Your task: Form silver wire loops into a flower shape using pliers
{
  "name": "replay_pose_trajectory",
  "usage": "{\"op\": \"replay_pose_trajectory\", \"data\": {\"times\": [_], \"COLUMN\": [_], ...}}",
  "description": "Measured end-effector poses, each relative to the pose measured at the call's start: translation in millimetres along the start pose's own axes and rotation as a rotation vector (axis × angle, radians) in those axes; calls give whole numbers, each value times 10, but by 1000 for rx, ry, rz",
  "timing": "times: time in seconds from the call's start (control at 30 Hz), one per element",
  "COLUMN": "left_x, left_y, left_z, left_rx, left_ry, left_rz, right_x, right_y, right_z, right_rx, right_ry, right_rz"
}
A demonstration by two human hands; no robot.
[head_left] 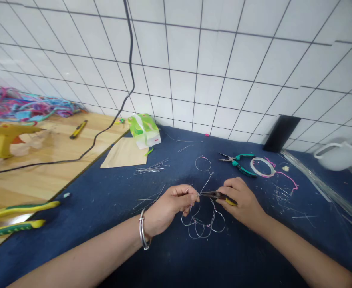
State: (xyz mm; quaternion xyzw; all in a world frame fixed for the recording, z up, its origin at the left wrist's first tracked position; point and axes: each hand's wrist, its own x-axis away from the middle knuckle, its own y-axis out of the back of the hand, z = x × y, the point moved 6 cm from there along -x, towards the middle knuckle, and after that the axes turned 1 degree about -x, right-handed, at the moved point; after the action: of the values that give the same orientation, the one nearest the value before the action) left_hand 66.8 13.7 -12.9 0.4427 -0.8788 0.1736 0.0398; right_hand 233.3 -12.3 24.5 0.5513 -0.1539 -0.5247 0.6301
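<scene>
My left hand (180, 200) pinches a frame of thin silver wire (200, 228), bent into several round loops with small pink bits at the joins. A straight wire end sticks up from its fingertips. My right hand (240, 200) is closed around needle-nose pliers (213, 195) with yellow on the handle. The pliers' jaws point left and meet the wire right beside my left fingertips; whether they grip it is too small to tell. Just beyond the hands lies a wire ring (203, 163) with a short tail.
Green-handled pliers (238, 160), a white tape roll (262, 167) and cut wires (152, 168) lie on the dark blue cloth (170, 260). A tissue pack (144, 130) stands near the tiled wall. Leftward are a yellow glue gun (4, 138), a cutter knife (78, 129) and a black cable (112, 124); a white mug (340, 154) stands right.
</scene>
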Motion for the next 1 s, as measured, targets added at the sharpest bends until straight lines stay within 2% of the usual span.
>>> {"op": "replay_pose_trajectory", "data": {"times": [0.17,0.3,0.63,0.87,1.0], "left_x": [4,7,1,1,-2], "left_y": [-29,-57,-56,-55,-56], "left_z": [15,28,2,-23,-21], "left_rx": [-8,-9,-78,-153,-206], "left_ry": [25,54,58,52,22], "left_rz": [77,137,139,141,151], "right_x": [26,75,81,112,112], "right_y": [35,28,65,29,39], "right_z": [27,50,-32,78,129], "right_rx": [176,229,231,276,330], "right_ry": [99,210,186,297,314], "right_rz": [-16,-27,-52,-5,-12]}}
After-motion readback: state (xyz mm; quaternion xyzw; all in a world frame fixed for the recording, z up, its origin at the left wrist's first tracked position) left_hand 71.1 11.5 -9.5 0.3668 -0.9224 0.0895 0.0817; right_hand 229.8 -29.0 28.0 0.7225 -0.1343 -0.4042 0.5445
